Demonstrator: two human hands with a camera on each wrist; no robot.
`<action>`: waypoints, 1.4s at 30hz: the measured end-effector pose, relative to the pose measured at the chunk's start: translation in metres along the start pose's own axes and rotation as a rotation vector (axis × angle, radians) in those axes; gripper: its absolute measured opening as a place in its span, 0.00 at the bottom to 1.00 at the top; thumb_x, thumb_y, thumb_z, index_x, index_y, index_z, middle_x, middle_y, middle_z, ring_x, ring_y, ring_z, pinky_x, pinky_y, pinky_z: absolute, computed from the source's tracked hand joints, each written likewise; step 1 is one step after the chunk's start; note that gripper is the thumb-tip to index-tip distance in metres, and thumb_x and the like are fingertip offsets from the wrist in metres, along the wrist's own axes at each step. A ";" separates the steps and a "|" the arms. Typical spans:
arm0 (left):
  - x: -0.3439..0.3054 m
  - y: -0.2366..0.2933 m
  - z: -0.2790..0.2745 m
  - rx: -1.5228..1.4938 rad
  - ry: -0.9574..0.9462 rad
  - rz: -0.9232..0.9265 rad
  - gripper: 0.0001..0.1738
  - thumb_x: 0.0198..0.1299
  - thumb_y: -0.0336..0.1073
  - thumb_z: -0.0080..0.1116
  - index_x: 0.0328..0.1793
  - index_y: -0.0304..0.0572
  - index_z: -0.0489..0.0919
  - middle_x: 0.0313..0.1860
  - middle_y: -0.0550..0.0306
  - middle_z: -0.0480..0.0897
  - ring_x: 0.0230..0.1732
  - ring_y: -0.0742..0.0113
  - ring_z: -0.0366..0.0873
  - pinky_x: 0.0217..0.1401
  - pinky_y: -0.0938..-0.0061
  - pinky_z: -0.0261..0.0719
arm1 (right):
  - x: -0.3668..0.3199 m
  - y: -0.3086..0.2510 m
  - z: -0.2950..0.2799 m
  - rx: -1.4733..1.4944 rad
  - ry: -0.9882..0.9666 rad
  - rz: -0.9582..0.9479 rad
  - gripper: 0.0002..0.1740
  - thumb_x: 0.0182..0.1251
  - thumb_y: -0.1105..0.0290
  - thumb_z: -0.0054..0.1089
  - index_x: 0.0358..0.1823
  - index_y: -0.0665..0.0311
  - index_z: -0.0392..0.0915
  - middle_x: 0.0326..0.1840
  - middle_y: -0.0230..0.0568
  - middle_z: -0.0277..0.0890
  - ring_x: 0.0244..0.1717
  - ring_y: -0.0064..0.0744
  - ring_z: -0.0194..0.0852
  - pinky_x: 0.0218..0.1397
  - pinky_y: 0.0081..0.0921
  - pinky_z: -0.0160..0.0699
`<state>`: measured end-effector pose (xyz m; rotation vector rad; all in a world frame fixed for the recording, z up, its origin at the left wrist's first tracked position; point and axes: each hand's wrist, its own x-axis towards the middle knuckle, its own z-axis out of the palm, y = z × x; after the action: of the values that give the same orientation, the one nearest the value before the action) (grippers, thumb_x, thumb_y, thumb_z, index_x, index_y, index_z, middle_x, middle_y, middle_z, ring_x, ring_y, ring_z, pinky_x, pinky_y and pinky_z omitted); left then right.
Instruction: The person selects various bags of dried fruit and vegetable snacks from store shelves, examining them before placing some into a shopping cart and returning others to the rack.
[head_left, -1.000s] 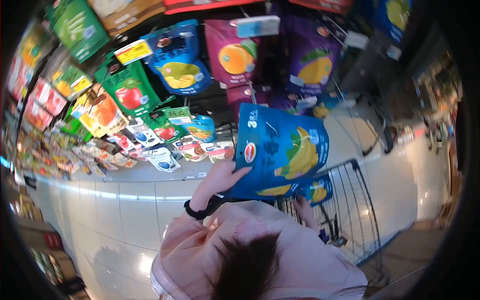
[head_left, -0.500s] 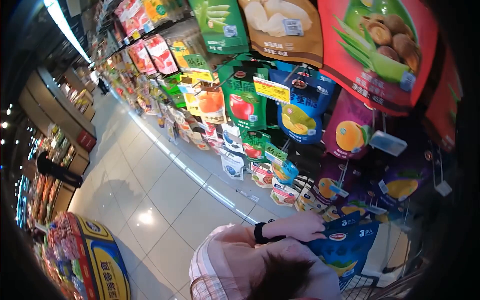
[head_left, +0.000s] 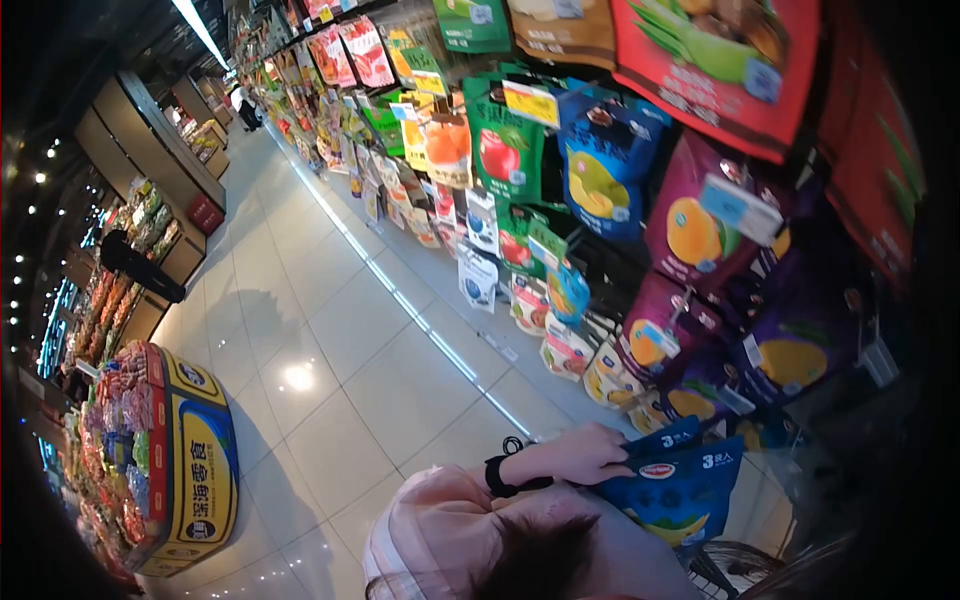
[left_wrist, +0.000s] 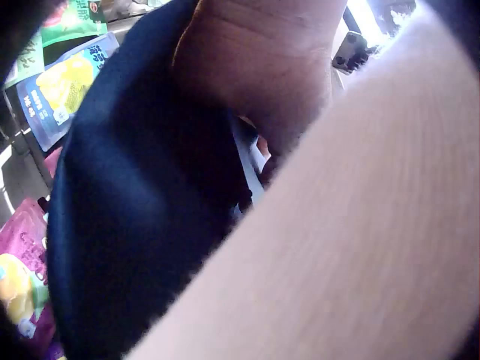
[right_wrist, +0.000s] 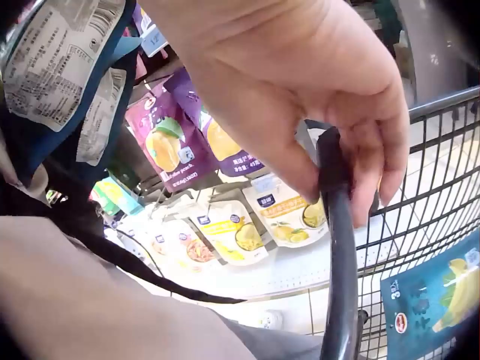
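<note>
My left hand is clamped on the top edge of the blue banana pouches. There seem to be two of them, one behind the other, held low in front of my chest and just beside the snack shelf. Seen from the left wrist, my palm presses flat against the dark blue pack; my thumb is hidden. A black wristband sits above my pink sleeve.

My right hand is wrapped round the black cart handle, fingers curled over it. Behind the handle the wire basket holds another blue banana pouch.

Purple mango pouches and a magenta orange pouch hang on the shelf close by. A yellow display bin stands across the aisle, well apart from me.
</note>
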<state>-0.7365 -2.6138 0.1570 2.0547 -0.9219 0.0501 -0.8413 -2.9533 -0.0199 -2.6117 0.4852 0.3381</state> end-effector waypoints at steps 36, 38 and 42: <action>0.103 0.061 0.069 0.378 -0.099 0.158 0.13 0.44 0.42 0.61 0.19 0.42 0.75 0.16 0.58 0.70 0.19 0.62 0.70 0.21 0.71 0.67 | 0.013 0.032 -0.145 0.586 0.384 -0.406 0.36 0.48 0.65 0.64 0.58 0.67 0.58 0.57 0.53 0.62 0.57 0.44 0.61 0.58 0.33 0.60; 0.108 0.063 0.072 0.358 -0.141 0.210 0.12 0.43 0.42 0.61 0.20 0.42 0.75 0.16 0.58 0.70 0.19 0.62 0.70 0.21 0.71 0.67 | 0.018 -0.013 -0.155 0.996 0.226 -0.610 0.30 0.49 0.66 0.63 0.54 0.67 0.64 0.50 0.46 0.69 0.51 0.33 0.67 0.52 0.27 0.65; 0.112 0.075 0.075 0.341 -0.092 0.195 0.11 0.42 0.41 0.63 0.23 0.42 0.77 0.18 0.59 0.72 0.21 0.62 0.71 0.22 0.72 0.68 | 0.024 -0.004 -0.163 1.034 0.030 -0.289 0.12 0.54 0.69 0.59 0.37 0.69 0.76 0.31 0.30 0.75 0.31 0.17 0.68 0.36 0.16 0.69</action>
<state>-0.7232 -2.7607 0.2010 2.2851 -1.2382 0.2332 -0.7933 -3.0345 0.1150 -1.6357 0.1905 -0.0595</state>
